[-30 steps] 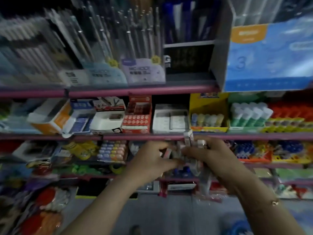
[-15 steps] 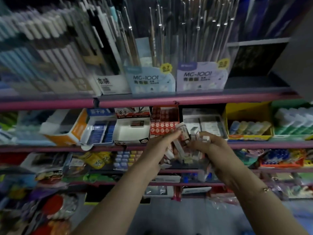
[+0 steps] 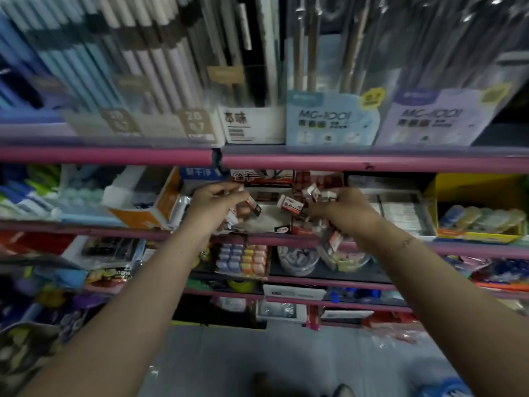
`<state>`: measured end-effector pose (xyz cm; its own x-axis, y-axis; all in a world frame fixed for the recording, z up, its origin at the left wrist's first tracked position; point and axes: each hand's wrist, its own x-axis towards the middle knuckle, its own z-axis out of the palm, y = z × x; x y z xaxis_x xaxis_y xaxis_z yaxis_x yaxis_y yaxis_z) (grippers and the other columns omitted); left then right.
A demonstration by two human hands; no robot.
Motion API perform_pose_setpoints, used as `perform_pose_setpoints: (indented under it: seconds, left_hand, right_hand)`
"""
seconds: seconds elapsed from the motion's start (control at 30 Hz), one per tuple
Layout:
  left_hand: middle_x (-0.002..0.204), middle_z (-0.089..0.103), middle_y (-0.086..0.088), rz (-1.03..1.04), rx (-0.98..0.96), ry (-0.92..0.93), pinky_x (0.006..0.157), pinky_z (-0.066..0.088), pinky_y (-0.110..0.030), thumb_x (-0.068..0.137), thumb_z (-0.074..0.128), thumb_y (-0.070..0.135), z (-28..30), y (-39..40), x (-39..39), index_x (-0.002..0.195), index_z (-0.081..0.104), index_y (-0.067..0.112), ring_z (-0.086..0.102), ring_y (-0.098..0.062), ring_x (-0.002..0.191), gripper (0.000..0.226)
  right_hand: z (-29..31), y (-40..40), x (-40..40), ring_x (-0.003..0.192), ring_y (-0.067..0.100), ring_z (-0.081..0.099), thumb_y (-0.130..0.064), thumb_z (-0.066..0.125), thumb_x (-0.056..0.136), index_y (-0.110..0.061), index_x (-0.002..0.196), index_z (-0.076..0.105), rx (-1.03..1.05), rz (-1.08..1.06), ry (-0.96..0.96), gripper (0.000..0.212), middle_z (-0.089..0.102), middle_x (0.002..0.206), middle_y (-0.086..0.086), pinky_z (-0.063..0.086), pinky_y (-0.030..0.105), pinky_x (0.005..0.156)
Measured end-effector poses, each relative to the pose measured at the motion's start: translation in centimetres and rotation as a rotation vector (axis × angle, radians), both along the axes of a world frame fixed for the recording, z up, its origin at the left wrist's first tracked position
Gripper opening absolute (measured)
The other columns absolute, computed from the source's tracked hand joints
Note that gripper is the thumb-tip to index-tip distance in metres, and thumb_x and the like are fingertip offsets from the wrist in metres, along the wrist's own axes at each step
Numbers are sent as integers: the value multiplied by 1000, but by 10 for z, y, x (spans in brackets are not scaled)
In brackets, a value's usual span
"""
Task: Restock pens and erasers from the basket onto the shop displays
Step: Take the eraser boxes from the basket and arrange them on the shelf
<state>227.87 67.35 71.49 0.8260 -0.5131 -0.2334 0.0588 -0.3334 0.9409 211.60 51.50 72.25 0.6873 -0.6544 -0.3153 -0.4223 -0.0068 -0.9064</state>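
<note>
Left hand (image 3: 213,204): raised to the middle shelf (image 3: 114,226), fingers curled round a few small boxed erasers (image 3: 253,203), one pinched at the tips above the white tray (image 3: 266,222).

Right hand (image 3: 342,214): held level with the left, just beside it, fingers curled round a clutch of erasers; one white-and-red eraser (image 3: 290,206) is seen between the two hands, over the tray; whether it is gripped or loose cannot be told. A further packet (image 3: 333,242) is seen under the right palm.

Tray: set on the middle shelf, between an orange-edged box (image 3: 148,213) to the left and a clear box (image 3: 398,207) to the right; a red carton (image 3: 317,181) stands behind it.

Yellow box (image 3: 475,233): far right of the same shelf, filled with pale rounded pieces.

Upper shelf (image 3: 343,163): pens (image 3: 312,47) and refills stood upright in labelled holders; much is blurred.

Lower shelves: mixed stationery in coloured packs, detail not legible.

Basket: not identified in view.
</note>
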Motion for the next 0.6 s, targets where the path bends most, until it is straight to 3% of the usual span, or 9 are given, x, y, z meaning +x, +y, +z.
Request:
perform_pose_setpoints:
  seconds: [0.03, 0.1, 0.17, 0.2, 0.27, 0.37, 0.47, 0.53, 0.6]
  left_hand:
    - [101, 70, 4, -23, 27, -17, 81, 52, -32, 80, 75, 23, -4, 1, 7, 98, 72, 25, 66, -15, 94, 18]
    - [105, 67, 11, -80, 38, -60, 71, 51, -11, 80, 75, 24, -11, 3, 20, 104, 72, 26, 61, 2, 89, 25]
    - [104, 63, 14, -139, 76, -142, 63, 41, -1, 80, 75, 22, -16, 5, 29, 109, 71, 22, 53, 14, 82, 29]
    - [102, 63, 14, -158, 101, -183, 64, 42, -2, 80, 75, 21, -19, 5, 33, 109, 71, 20, 54, 14, 79, 30]
    - [93, 64, 12, -176, 131, -237, 68, 54, -15, 79, 76, 17, -23, 6, 40, 105, 70, 15, 63, 7, 69, 27]
    - [83, 64, 6, -235, 186, -285, 58, 57, -30, 78, 77, 11, -25, 7, 48, 85, 63, 18, 67, -4, 53, 17]
    - [79, 65, 4, -330, 227, -311, 52, 51, -21, 79, 76, 13, -28, 7, 53, 76, 60, 26, 65, -3, 50, 21]
    - [75, 62, 9, -392, 260, -349, 44, 42, -11, 80, 75, 15, -29, 4, 54, 81, 61, 26, 60, 1, 45, 18]
    - [70, 59, 9, -444, 311, -380, 37, 38, -11, 81, 74, 17, -28, -2, 54, 91, 64, 22, 58, -5, 48, 16]
  right_hand:
    - [-4, 2, 14, 50, 9, 64, -10, 73, 75, -8, 71, 68, -47, -1, 26, 7, 68, 55, -2, 46, 17, 44]
    - [-11, 8, 39, 72, 22, 69, -22, 76, 74, -2, 82, 70, -166, 37, 130, 22, 72, 76, 10, 55, 34, 62]
    - [-16, 15, 58, 72, 23, 66, -35, 74, 75, -3, 87, 71, -298, 160, 281, 34, 70, 78, 11, 52, 32, 60]
    - [-16, 19, 65, 68, 20, 63, -40, 71, 77, -6, 87, 70, -380, 244, 357, 35, 67, 75, 7, 48, 26, 55]
    - [-13, 26, 76, 73, 20, 59, -45, 65, 79, -14, 81, 63, -505, 383, 478, 31, 64, 78, 4, 43, 22, 62]
    - [-4, 33, 89, 82, 24, 60, -42, 60, 82, -15, 79, 55, -619, 545, 653, 27, 60, 85, 4, 50, 29, 73]
    - [3, 40, 96, 92, 26, 60, -32, 55, 85, -18, 103, 56, -731, 604, 782, 22, 62, 104, 3, 50, 32, 81]
    - [3, 45, 98, 105, 26, 60, -25, 54, 87, -19, 117, 54, -798, 628, 842, 31, 61, 116, 1, 46, 33, 80]
    - [2, 48, 100, 109, 26, 59, -22, 53, 88, -18, 123, 51, -832, 658, 874, 35, 60, 120, 1, 42, 33, 76]
